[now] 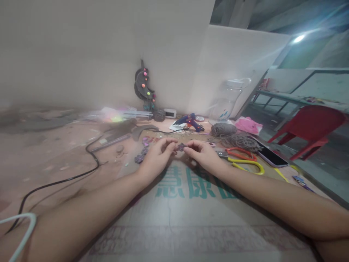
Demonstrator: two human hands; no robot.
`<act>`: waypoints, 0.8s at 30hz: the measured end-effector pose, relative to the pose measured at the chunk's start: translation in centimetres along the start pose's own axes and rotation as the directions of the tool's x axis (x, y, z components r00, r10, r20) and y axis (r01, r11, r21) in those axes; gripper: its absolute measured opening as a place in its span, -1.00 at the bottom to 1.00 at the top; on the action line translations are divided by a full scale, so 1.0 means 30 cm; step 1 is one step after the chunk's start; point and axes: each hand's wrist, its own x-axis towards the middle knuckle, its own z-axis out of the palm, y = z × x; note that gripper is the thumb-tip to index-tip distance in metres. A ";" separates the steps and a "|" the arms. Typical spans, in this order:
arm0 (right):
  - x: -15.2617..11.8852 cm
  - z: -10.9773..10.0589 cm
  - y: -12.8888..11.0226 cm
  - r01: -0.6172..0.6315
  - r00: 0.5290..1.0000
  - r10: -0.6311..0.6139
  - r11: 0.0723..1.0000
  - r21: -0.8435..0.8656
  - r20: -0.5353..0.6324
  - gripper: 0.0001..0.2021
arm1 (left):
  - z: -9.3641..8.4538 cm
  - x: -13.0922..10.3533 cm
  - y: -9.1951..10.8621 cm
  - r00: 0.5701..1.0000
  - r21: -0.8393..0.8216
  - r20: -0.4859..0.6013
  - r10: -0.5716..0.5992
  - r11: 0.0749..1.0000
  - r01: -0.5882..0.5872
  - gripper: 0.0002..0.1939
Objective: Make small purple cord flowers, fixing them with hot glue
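Between my two hands is a small purple-grey flower-like piece (181,146), held at finger height above the cardboard. My left hand (163,151) pinches its left side, thumb against fingers. On the other side, my right hand (200,151) grips it between thumb and fingertips. Just left of my left hand lie several similar purple-grey pieces (140,156). Scissors (244,160) with one orange and one yellow handle rest to the right of my right hand. Fine detail of the held piece is blurred.
A blue glue gun (188,122) stands behind my hands. Grey yarn (231,134), a phone (272,154) and a clear bottle (226,102) are on the right. A black cable (62,180) crosses the left side. A dark crescent ornament (143,83) hangs on the wall.
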 end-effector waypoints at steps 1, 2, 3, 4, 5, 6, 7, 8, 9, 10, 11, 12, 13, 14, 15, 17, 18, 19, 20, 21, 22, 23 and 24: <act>0.001 0.000 0.002 -0.006 1.000 0.006 1.000 0.029 0.003 -0.68 | -0.001 0.001 -0.001 1.000 -0.008 -0.002 -0.001 1.000 0.001 -0.66; 0.002 0.001 0.005 -0.009 1.000 0.009 0.998 0.054 0.003 -0.67 | -0.002 0.002 -0.002 1.000 -0.013 -0.003 -0.005 1.000 0.005 -0.64; 0.003 0.002 0.007 -0.011 1.000 0.011 0.997 0.073 0.006 -0.66 | -0.003 0.003 -0.002 1.000 -0.012 0.000 -0.008 1.000 0.008 -0.63; 0.005 0.003 0.010 -0.011 1.000 0.011 0.996 0.084 0.011 -0.65 | -0.004 0.003 -0.001 1.000 0.008 0.012 -0.013 1.000 0.013 -0.62; 0.005 0.004 0.012 -0.013 1.000 0.012 0.996 0.084 0.018 -0.64 | -0.005 0.002 0.001 1.000 0.053 0.023 -0.019 0.998 0.017 -0.63; 0.006 0.005 0.013 -0.016 1.000 0.014 0.997 0.077 0.025 -0.64 | -0.006 0.001 0.005 0.999 0.092 0.028 -0.027 0.995 0.024 -0.64; 0.006 0.005 0.014 -0.018 0.999 0.016 0.998 0.067 0.032 -0.63 | -0.006 0.000 0.009 0.998 0.127 0.040 -0.039 0.991 0.034 -0.66; 0.006 0.005 0.013 -0.020 0.999 0.018 0.998 0.057 0.043 -0.62 | -0.007 -0.002 0.013 0.998 0.151 0.053 -0.045 0.988 0.037 -0.68; 0.007 0.004 0.013 -0.022 0.998 0.020 0.999 0.049 0.052 -0.62 | -0.006 -0.002 0.017 0.997 0.171 0.059 -0.047 0.985 0.036 -0.69; 0.007 0.003 0.012 -0.020 0.998 0.017 0.999 0.043 0.059 -0.61 | -0.006 -0.003 0.019 0.997 0.185 0.061 -0.049 0.982 0.036 -0.69; 0.009 0.001 0.012 -0.006 0.998 0.003 0.999 0.046 0.062 -0.60 | -0.005 -0.003 0.020 0.997 0.194 0.057 -0.051 0.980 0.039 -0.70; 0.011 -0.002 0.012 0.017 0.998 -0.020 0.998 0.057 0.060 -0.59 | -0.005 -0.002 0.020 0.997 0.194 0.049 -0.061 0.980 0.050 -0.70; 0.014 -0.005 0.013 0.045 0.997 -0.049 0.996 0.076 0.053 -0.58 | -0.004 -0.001 0.018 0.996 0.187 0.043 -0.073 0.980 0.063 -0.70; 0.018 -0.007 0.014 0.072 0.996 -0.076 0.993 0.098 0.043 -0.57 | -0.004 0.000 0.016 0.996 0.180 0.037 -0.082 0.981 0.074 -0.71; 0.021 -0.009 0.016 0.090 0.995 -0.095 0.989 0.119 0.035 -0.57 | -0.004 0.000 0.015 0.996 0.174 0.037 -0.087 0.981 0.079 -0.72; 0.027 -0.011 0.021 0.098 0.994 -0.104 0.984 0.148 0.028 -0.57 | -0.005 0.000 0.013 0.996 0.174 0.043 -0.082 0.982 0.073 -0.73; 0.029 -0.010 0.023 0.094 0.995 -0.100 0.984 0.152 0.030 -0.57 | -0.006 0.000 0.014 0.996 0.178 0.049 -0.077 0.982 0.067 -0.73; 0.029 -0.009 0.025 0.093 0.995 -0.098 0.984 0.151 0.029 -0.57 | -0.006 -0.002 0.015 0.996 0.182 0.055 -0.073 0.981 0.062 -0.73; 0.030 -0.007 0.028 0.095 0.995 -0.100 0.985 0.146 0.024 -0.57 | -0.007 -0.003 0.017 0.996 0.183 0.057 -0.071 0.981 0.060 -0.73; 0.030 -0.004 0.030 0.101 0.994 -0.104 0.985 0.142 0.014 -0.57 | -0.007 -0.005 0.019 0.996 0.180 0.057 -0.072 0.982 0.060 -0.73; 0.029 -0.002 0.032 0.107 0.994 -0.108 0.985 0.139 0.003 -0.57 | -0.007 -0.007 0.022 0.996 0.174 0.055 -0.072 0.983 0.061 -0.73; 0.029 0.001 0.034 0.112 0.994 -0.112 0.984 0.137 -0.007 -0.58 | -0.006 -0.009 0.024 0.996 0.166 0.055 -0.073 0.984 0.063 -0.73; 0.029 0.003 0.036 0.117 0.993 -0.116 0.984 0.137 -0.016 -0.59 | -0.006 -0.010 0.027 0.996 0.154 0.055 -0.076 0.986 0.067 -0.74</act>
